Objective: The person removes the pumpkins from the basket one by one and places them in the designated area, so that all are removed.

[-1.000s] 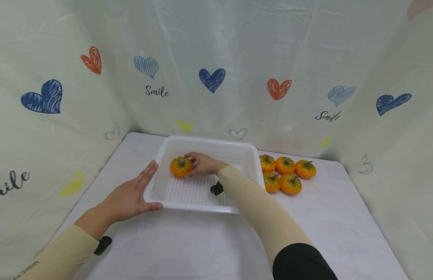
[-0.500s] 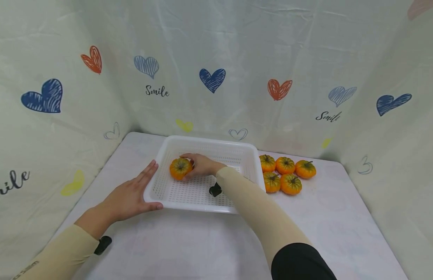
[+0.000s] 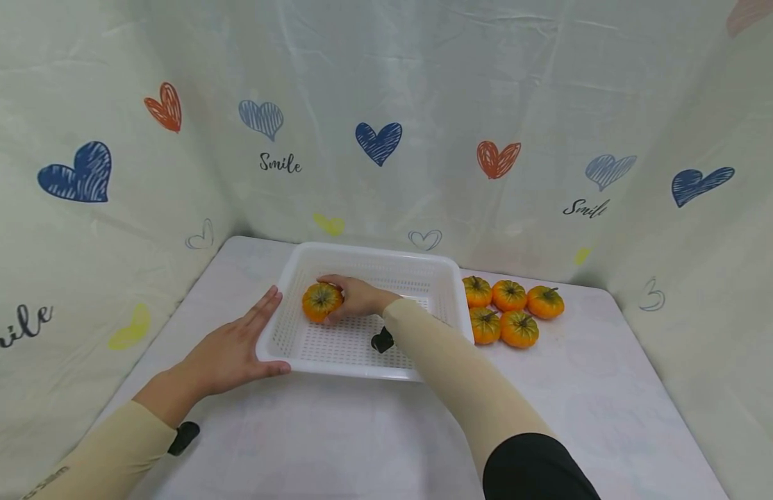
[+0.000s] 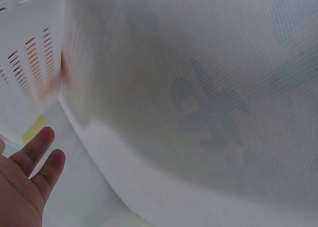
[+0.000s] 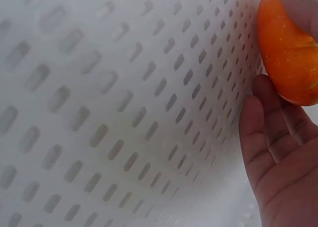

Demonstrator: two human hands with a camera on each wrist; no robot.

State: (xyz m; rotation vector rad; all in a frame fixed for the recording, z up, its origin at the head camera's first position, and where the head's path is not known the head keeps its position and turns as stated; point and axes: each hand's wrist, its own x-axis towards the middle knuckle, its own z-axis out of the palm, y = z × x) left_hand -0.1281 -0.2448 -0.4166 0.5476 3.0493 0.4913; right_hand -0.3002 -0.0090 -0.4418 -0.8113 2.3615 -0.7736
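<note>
My right hand [image 3: 359, 297] reaches into a white slotted plastic basket [image 3: 367, 373] and grips a small orange pumpkin [image 3: 321, 303] from its right side. Thumb and fingers close around the pumpkin [image 5: 290, 53] in the right wrist view, near the basket's slotted floor. With fingers spread, my left hand [image 3: 236, 347] rests against the basket's left end, the thumb along the front rim. The left wrist view shows only some of the left fingers [image 4: 49, 170], close to the slotted wall.
Several more small pumpkins [image 3: 519, 328] stand in two rows just right of the basket, on a white-covered table [image 3: 361, 444]. A pale curtain [image 3: 424, 83] printed with hearts encloses the table at the back and sides.
The right hand and its pumpkin have shifted slightly left and toward the basket's front. The left hand and the basket have stayed in place.
</note>
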